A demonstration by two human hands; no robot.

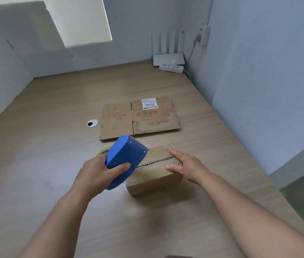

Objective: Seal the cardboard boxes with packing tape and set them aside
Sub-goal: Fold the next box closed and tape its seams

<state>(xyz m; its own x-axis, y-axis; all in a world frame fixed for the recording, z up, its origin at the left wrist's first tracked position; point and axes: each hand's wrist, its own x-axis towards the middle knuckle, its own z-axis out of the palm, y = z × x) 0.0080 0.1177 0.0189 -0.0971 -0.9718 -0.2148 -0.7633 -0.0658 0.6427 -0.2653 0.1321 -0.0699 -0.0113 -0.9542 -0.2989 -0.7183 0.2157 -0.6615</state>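
A small closed cardboard box stands on the wooden table, its two top flaps meeting in a rough seam. My right hand lies flat on the box's right end, fingers straight over the seam, thumb against the near side. My left hand grips a blue tape dispenser, held tilted at the box's left end. A bit of the yellowish tape roll shows behind the dispenser.
A flattened cardboard box with a white label lies farther back on the table. A round cable hole sits left of it. A white router and power strip occupy the back right corner. Walls close in on three sides.
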